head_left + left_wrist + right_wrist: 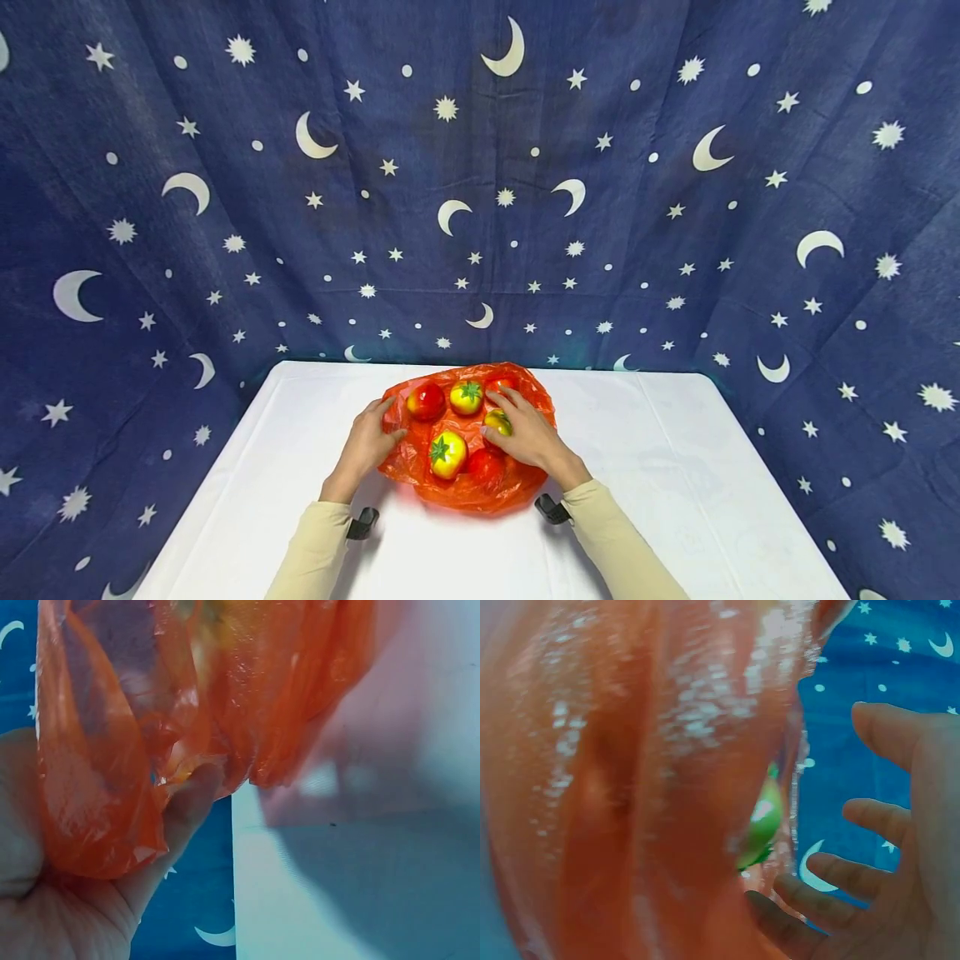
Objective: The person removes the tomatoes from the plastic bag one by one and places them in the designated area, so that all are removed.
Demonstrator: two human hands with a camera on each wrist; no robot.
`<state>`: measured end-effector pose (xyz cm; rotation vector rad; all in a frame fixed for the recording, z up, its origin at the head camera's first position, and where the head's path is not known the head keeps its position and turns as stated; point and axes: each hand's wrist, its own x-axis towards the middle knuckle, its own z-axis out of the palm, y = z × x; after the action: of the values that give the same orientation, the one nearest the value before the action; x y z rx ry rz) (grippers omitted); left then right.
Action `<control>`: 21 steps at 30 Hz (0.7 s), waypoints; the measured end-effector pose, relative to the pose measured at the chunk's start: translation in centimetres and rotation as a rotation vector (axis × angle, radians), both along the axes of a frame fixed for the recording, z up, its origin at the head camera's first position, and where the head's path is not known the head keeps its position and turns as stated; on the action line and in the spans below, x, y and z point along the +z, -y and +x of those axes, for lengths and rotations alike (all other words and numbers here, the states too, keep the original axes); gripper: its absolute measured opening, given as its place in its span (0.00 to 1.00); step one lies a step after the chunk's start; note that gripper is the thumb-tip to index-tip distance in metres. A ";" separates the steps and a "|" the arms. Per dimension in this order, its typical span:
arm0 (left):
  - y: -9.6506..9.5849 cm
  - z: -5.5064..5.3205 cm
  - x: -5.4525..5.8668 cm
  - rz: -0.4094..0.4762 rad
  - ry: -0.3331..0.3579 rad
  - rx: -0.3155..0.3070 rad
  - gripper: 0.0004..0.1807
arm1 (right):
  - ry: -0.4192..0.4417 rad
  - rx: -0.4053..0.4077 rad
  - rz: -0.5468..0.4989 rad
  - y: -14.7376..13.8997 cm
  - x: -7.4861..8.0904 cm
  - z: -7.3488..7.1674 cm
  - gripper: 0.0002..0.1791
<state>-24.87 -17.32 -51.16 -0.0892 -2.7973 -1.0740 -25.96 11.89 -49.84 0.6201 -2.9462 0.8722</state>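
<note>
A thin orange-red plastic bag (416, 483) lies spread open on the table, with several shiny fruits in it. A red fruit (426, 401) is at its left; two yellow ones with green leafy tops, one far (467, 397) and one near (448, 454), look like tomatoes. My left hand (363, 442) grips the bag's left edge; in the left wrist view the film (97, 802) runs between thumb and fingers. Over the bag's right side, my right hand (531, 433) has its fingers spread, partly hiding a yellow-green fruit (497, 422). More red fruit (486, 467) shows through the film.
A white cloth covers the table (637, 467), which reaches back to a dark blue curtain (480, 275) with moons and stars. Black straps are at the left wrist (363, 523) and the right wrist (552, 509).
</note>
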 end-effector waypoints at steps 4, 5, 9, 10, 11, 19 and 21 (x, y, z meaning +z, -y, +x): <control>0.0 -0.1 -0.2 0.015 -0.029 0.007 0.37 | 0.002 -0.006 0.015 0.0 -0.7 -0.3 0.38; 0.0 -0.1 -0.3 0.017 -0.036 0.009 0.37 | 0.000 -0.001 0.016 0.0 -0.9 -0.4 0.38; 0.0 0.0 -0.5 0.022 -0.035 0.012 0.37 | 0.018 0.000 0.024 -0.2 -1.5 -0.7 0.39; 0.0 0.0 -0.5 0.020 -0.032 0.013 0.38 | 0.024 -0.001 0.021 -0.2 -1.6 -0.8 0.39; -0.1 0.0 -0.6 0.019 -0.030 0.013 0.38 | 0.032 -0.002 0.021 -0.3 -1.7 -0.9 0.39; -0.3 -0.2 -0.7 0.020 -0.024 0.014 0.38 | 0.056 0.002 -0.006 -0.6 -2.8 -1.8 0.39; -0.3 -0.2 -0.8 0.022 -0.023 0.016 0.38 | 0.064 0.001 -0.010 -0.7 -3.0 -1.9 0.39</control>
<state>-25.08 -17.01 -51.98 -0.0761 -2.7608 -1.0923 -27.88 12.57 -52.81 0.6046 -2.9958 0.9240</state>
